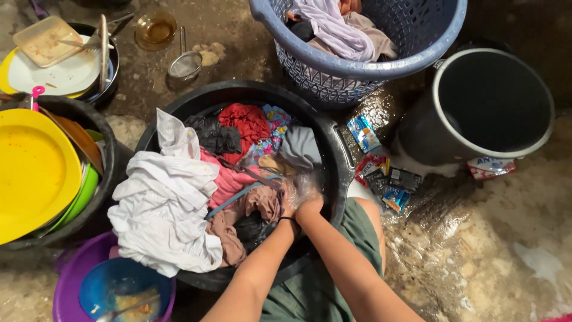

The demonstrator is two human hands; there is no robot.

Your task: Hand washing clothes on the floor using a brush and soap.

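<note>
I saw my left hand [288,203] and right hand [308,206] pressed together at the near right of the black tub [333,161], both clenched on a sudsy brownish cloth [262,200]. The cloth was wet and bunched, trailing leftward from my fists. The tub held a crumpled white garment [164,209], pink and red pieces. Left, a basin [110,173] held a yellow plate [33,170]. Farther off, a blue basket [357,65] carried laundry; right, a dark bucket [494,101].
</note>
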